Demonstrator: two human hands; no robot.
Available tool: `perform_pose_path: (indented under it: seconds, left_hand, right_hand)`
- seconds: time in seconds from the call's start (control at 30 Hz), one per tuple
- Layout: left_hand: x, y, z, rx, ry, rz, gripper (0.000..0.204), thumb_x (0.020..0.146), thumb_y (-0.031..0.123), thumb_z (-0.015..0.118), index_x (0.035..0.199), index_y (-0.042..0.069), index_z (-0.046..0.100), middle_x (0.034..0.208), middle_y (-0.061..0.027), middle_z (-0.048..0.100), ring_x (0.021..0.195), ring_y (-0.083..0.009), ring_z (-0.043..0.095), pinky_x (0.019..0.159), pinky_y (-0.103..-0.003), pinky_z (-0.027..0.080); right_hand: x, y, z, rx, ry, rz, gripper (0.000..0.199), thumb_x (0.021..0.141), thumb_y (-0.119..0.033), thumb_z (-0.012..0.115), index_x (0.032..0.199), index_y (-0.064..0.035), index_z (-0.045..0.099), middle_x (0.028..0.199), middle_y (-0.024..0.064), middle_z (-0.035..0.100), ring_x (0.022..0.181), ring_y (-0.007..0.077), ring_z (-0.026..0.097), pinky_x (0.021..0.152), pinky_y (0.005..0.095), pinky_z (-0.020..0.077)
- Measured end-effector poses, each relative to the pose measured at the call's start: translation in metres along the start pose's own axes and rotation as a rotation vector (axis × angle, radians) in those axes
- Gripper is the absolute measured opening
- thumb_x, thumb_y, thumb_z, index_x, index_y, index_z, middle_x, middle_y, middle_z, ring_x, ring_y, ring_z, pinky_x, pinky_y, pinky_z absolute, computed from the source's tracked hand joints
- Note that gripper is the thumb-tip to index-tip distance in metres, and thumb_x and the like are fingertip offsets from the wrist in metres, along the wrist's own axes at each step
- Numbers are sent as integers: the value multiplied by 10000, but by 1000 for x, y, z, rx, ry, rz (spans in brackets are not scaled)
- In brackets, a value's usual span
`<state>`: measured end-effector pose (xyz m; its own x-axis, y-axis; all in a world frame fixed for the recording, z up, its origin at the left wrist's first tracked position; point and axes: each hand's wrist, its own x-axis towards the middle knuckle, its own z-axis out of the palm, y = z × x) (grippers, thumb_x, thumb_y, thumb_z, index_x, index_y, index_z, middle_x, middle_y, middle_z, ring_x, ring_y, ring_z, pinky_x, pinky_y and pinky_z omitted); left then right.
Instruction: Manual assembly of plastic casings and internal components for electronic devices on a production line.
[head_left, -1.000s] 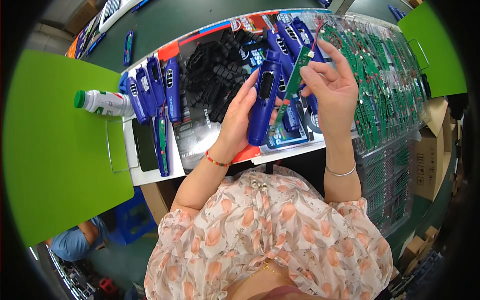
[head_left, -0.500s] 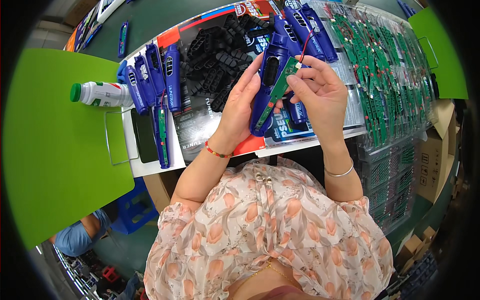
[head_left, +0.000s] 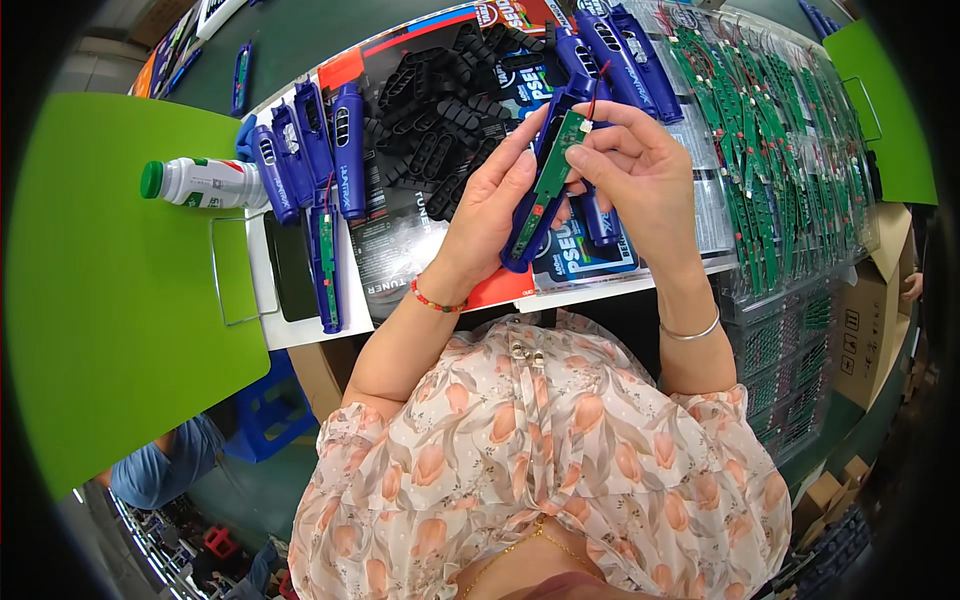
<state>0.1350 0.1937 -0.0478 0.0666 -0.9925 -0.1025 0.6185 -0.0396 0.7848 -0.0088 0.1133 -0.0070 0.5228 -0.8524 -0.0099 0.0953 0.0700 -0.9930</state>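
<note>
Left fingers (head_left: 519,139) wrap the blue casing (head_left: 516,256), right fingers (head_left: 594,164) pinch the green board (head_left: 555,167), both long axes slanting up-right

A workshop is shown by lots of parts that look the same: blue shells (head_left: 347,150) are laid on both sides of the heap of black pieces (head_left: 432,150), green circuit boards (head_left: 745,170) are spread to its right, and a brown box (head_left: 868,335) is placed farther right.
</note>
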Motion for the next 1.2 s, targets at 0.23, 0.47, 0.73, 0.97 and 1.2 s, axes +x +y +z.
perform_pose_path:
  seconds: [0.23, 0.47, 0.73, 0.97, 1.2]
  left_hand:
    - [0, 0, -2, 2, -9, 18, 461, 1049, 226, 403, 1498, 142, 337, 1004, -108, 649, 742, -123, 619, 667, -266, 542]
    - [-3, -2, -4, 6, 32, 24, 472, 1044, 215, 412, 1495, 104, 328, 1037, -122, 644, 730, -153, 622, 645, -268, 534]
    - [-4, -5, -5, 27, 73, 86, 477, 1045, 221, 407, 1496, 95, 321, 1014, -121, 647, 711, -150, 612, 632, -264, 525]
    - [-5, 6, -6, 23, 70, 29, 499, 1039, 215, 426, 1501, 77, 299, 935, -87, 647, 699, -111, 607, 633, -248, 520]
    - [-3, 13, 1, 183, 87, 112, 597, 959, 27, 553, 1498, 51, 295, 1026, -61, 650, 711, -86, 595, 635, -243, 520]
  right_hand:
    - [2, 1, 4, 7, -4, -8, 307, 869, -40, 681, 1165, 14, 621, 824, 56, 694, 704, 79, 669, 480, 166, 454]
    - [1, 0, 8, -18, 5, 39, 307, 874, -43, 675, 1169, 25, 625, 814, 76, 700, 679, 97, 675, 473, 177, 466]
    - [2, 13, 12, -23, 45, -48, 303, 855, -27, 684, 1149, 33, 642, 780, 77, 698, 715, 94, 656, 633, 227, 527]
    - [5, 11, 12, -175, 28, -96, 319, 832, -29, 690, 1146, 21, 655, 718, 58, 679, 638, 70, 621, 597, 232, 504]
    - [1, 10, 27, -276, 102, -177, 437, 817, 15, 674, 1244, -4, 584, 672, 49, 625, 548, 88, 622, 493, 244, 487]
